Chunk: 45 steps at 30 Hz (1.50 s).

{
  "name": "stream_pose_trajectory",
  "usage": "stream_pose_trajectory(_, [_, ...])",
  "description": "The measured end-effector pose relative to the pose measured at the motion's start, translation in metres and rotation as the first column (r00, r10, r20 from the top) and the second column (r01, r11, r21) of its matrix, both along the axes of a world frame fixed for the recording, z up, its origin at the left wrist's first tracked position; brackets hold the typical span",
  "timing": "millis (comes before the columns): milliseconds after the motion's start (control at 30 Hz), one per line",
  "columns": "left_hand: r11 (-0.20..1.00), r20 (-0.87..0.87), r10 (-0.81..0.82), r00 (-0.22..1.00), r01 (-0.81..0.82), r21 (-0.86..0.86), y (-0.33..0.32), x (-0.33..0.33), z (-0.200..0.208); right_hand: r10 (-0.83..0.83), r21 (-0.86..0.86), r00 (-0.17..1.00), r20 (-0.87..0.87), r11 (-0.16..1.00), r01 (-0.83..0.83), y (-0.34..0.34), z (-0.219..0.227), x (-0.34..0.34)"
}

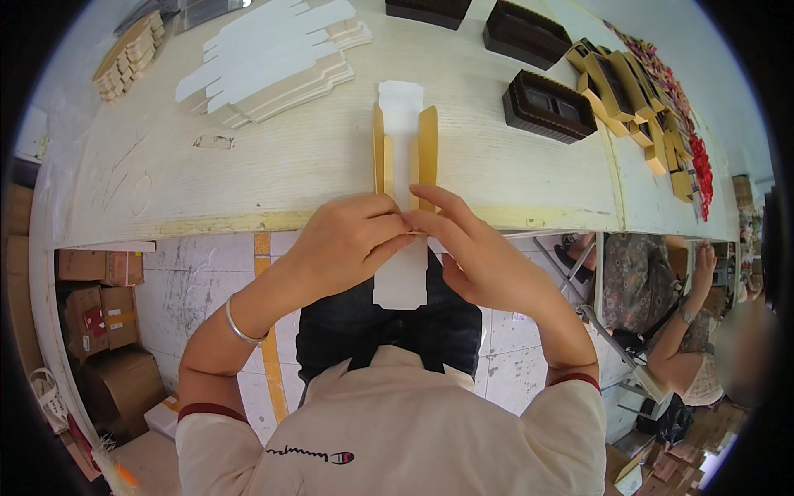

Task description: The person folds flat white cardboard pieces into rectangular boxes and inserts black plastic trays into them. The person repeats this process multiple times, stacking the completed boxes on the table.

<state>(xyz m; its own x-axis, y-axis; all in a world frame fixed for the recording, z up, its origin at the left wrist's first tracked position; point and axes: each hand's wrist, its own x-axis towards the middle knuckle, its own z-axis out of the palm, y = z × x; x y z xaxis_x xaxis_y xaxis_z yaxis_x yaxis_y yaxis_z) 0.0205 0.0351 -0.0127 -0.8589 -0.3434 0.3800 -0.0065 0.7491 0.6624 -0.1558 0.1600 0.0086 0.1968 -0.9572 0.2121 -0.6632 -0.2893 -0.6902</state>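
A flat white cardboard box blank [400, 124] with gold-coloured side flaps standing up lies across the near edge of the pale wooden table [289, 165], one end hanging over my lap. My left hand [347, 240] and my right hand [471, 248] both pinch it at the middle, fingertips meeting at the table edge. A silver bangle sits on my left wrist.
A stack of flat white box blanks [265, 58] lies at the far left, smaller folded cartons [128, 54] beyond it. Dark brown trays [547, 106] and gold boxes [628, 99] stand at the right. Another person [686, 331] sits at the right; cardboard cartons [99, 314] are on the floor.
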Motion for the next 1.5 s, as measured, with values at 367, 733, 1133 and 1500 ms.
stream_pose_trajectory(367, [0.728, 0.109, -0.118, 0.987, 0.011, 0.686, -0.016, -0.002, 0.022, -0.134, -0.277, 0.932, 0.338, 0.932, 0.235, -0.014, -0.043, 0.004])
stream_pose_trajectory(733, [0.979, -0.133, 0.174, 0.976, -0.157, 0.133, 0.007, -0.010, 0.000, -0.362, -0.499, 0.931, -0.056, 0.817, 0.287, -0.012, -0.041, 0.023])
stream_pose_trajectory(1133, [1.000, 0.177, 0.022, 0.984, -0.023, 0.001, -0.010, -0.004, 0.011, -0.079, 0.160, 0.965, -0.251, 0.980, 0.121, -0.026, 0.005, 0.004])
stream_pose_trajectory(1500, [0.765, -0.018, 0.201, 0.979, -0.169, -0.622, -0.016, -0.010, 0.040, -0.303, -0.380, 0.887, -0.349, 0.911, 0.162, -0.018, -0.015, -0.013])
